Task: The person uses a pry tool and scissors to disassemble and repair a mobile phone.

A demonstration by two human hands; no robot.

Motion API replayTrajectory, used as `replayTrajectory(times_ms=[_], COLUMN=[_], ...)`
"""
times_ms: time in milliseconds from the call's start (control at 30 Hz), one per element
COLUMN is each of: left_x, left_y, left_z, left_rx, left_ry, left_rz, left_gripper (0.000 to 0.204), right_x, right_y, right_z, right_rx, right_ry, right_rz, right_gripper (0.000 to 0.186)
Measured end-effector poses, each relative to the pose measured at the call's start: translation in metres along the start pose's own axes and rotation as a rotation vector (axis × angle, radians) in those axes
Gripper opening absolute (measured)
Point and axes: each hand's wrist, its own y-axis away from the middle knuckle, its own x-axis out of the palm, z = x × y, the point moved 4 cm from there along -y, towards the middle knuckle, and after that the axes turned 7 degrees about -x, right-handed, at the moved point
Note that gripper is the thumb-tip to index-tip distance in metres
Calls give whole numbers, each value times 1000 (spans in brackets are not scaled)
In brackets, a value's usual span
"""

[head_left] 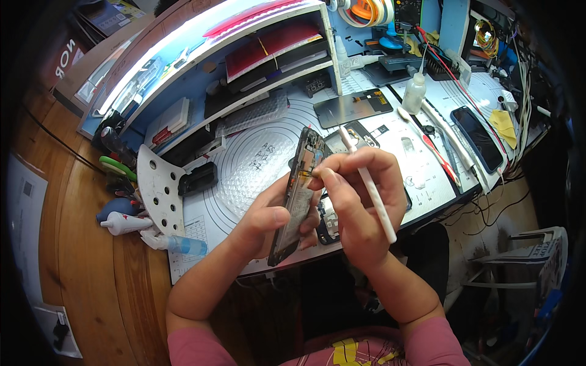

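My left hand is closed around an opened smartphone, held up on edge above the desk with its circuit board and inner parts bared. In my right hand a slim white pen-shaped tool lies slantwise between the fingers. The thumb and forefinger of that hand pinch together at the phone's inside, by a small orange-yellow strip; whether they grip the strip I cannot tell. Behind the hands, partly hidden, a dark phone frame rests on the mat. Another phone part shows below the phone.
A loose screen panel lies at the back. To the right are a dropper bottle, a red-and-white brush and a dark phone. Bubble wrap covers the mat at left. A spray bottle stands at the near left edge.
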Motion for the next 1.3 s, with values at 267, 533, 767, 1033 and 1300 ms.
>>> replayTrajectory(times_ms=[267,533,767,1033,1300], left_x=[2,2,-1,5,9], left_y=[1,2,0,2,3], left_z=[-5,-5,-4,-5,-6], left_rx=[56,72,43,36,66], left_ry=[-28,23,64,37,-40], left_rz=[-4,-20,77,39,2], left_gripper=[91,89,95,95,94], right_x=[-2,1,-4,-6,2], right_y=[2,10,2,5,10], right_z=[5,9,11,4,0], right_rx=[-503,-573,-611,-563,-655], right_ry=[511,570,559,575,614], right_rz=[320,395,249,314,281], right_gripper=[33,38,35,37,40])
